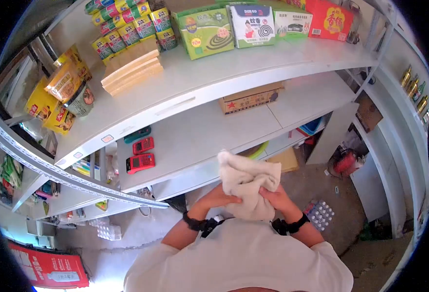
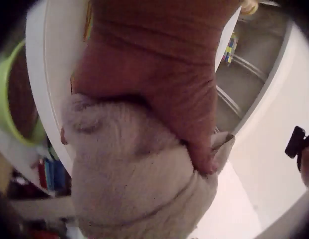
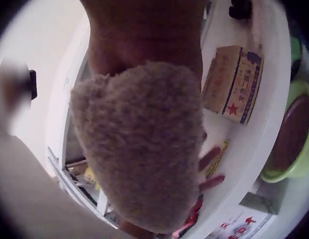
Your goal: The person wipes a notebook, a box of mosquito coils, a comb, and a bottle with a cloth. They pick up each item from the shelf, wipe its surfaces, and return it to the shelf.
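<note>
2 bare forearms converge, left grip near right grip, 2 thumbs pointing inward.

Head view. Cloth: plain beige. From it: shirt at 6 o'clock, white; two terminals at 9, red; carton at 12, brown, red star; box at 1, red, yellow emblem. Wristbands: black.

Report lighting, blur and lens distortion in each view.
Head: brightly lit, the upper shelf bowed, black corners; left wrist: dimmer, the beige cloth soft in detail; right wrist: dim too, a shape by the left edge heavily blurred.
</note>
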`<state>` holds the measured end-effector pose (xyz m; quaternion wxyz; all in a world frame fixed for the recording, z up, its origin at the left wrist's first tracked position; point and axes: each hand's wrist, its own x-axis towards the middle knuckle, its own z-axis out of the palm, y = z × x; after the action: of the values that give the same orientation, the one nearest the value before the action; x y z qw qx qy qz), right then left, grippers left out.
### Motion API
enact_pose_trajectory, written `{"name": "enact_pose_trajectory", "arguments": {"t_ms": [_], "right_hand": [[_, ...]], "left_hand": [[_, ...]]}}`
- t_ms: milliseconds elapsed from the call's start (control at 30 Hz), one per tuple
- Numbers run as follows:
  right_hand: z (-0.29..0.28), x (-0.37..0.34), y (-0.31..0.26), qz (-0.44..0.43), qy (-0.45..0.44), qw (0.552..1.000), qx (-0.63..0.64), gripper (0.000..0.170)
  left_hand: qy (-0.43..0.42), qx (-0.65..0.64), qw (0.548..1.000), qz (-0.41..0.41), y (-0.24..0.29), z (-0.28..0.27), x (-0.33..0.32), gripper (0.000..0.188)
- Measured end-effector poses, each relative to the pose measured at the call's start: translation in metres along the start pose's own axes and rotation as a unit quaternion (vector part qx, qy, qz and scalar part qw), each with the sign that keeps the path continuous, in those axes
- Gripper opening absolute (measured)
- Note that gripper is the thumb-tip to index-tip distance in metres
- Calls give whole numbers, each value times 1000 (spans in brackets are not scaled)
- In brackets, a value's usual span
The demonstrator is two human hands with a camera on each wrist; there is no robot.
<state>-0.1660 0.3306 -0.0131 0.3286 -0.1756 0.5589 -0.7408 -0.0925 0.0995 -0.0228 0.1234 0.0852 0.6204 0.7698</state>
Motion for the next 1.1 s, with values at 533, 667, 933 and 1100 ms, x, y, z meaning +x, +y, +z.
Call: {"name": "enact_pose_trajectory", "arguments": {"t_ms": [533,667,933,1100], "right_hand": [[4,19,-147,-279,-24,861,-425,31],[67,38,-212,-362,-100,779,-502,33],[217,104,-262,-500,-132,622,-588,34],[260,207,-284,-506,-82,590,-624,39]], "left_hand": [[366,-90,901,216,60,28,-44,53],[420,-104,871,233,61,11,-88,55],[537,-52,806,244,54,-15,-191,51],[586,-59,768,252,59,-21,-245,50]]}}
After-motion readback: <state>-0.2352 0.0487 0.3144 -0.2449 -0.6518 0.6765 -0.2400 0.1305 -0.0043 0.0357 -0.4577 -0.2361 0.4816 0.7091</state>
